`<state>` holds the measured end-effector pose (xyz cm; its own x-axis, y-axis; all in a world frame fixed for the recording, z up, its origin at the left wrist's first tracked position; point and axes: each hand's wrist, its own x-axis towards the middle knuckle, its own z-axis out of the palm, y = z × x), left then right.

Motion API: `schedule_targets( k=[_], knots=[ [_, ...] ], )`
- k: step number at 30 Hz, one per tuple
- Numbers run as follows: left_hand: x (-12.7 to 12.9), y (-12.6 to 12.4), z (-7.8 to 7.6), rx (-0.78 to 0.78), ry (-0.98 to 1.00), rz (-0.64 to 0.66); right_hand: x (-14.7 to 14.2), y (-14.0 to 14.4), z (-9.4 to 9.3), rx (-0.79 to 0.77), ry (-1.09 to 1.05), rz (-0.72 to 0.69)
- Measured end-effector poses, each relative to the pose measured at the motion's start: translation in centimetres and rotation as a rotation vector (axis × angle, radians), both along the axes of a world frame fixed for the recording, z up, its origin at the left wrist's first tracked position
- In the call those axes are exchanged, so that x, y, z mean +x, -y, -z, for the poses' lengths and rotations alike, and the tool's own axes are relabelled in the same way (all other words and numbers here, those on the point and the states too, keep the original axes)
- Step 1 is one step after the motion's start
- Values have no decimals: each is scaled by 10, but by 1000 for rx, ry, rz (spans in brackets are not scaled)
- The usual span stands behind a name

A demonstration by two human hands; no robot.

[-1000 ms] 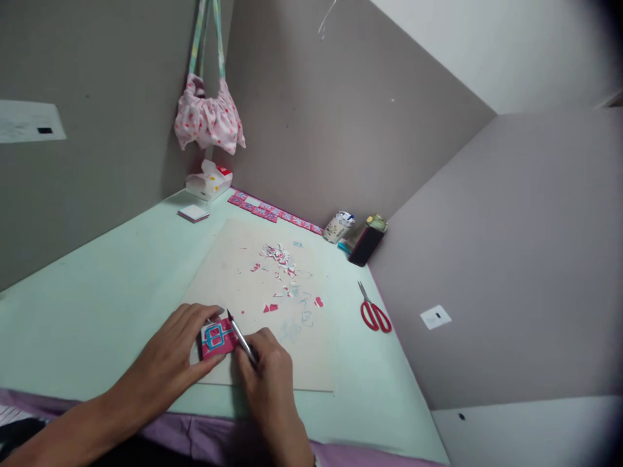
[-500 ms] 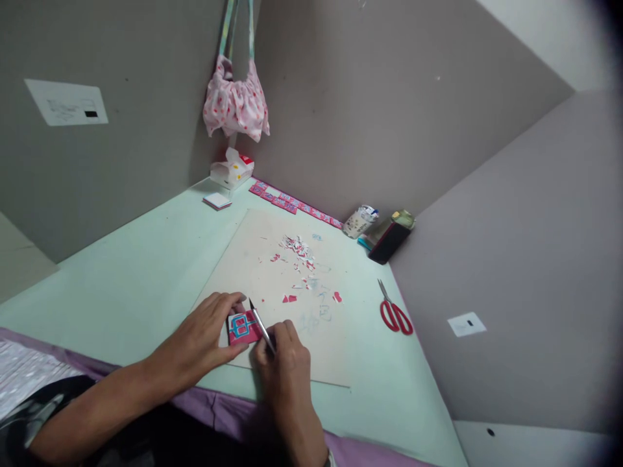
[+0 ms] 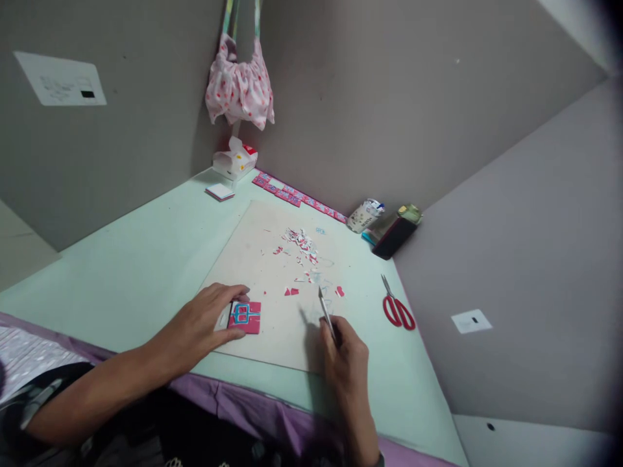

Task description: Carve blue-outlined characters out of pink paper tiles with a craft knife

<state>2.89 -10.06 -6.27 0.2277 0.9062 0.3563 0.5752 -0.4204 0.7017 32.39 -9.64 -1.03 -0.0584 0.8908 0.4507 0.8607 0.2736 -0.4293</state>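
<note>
Both of my hands are over the beige cutting board. My left hand lies with fingers spread flat, pinning the pink card near the board's front edge. My right hand is closed around a craft knife, its tip seemingly just above the board, apart from the card. Red scissors lie beside the board.

Two bare forearms and hands enter from below. The left hand and right hand wear no gloves, rings or watch. Well behind the left hand, near the elbow, a dark garment with pale grey patterned fabric shows.
</note>
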Motion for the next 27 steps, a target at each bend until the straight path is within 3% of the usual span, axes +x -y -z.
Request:
schedule_targets(
  k=[5, 11, 17, 27],
  knots=[
    [0, 3, -1, 67, -58, 31, -21, 16, 1, -14, -42, -218],
    [19, 4, -17, 111, -232, -115, -39, 36, 8, 53, 31, -418],
    [25, 1, -21, 108, -213, -95, -44, 39, 10, 92, 87, -396],
    [16, 2, -5, 30, -70, -86, -48, 47, 23, 177, 248, -319]
  ],
)
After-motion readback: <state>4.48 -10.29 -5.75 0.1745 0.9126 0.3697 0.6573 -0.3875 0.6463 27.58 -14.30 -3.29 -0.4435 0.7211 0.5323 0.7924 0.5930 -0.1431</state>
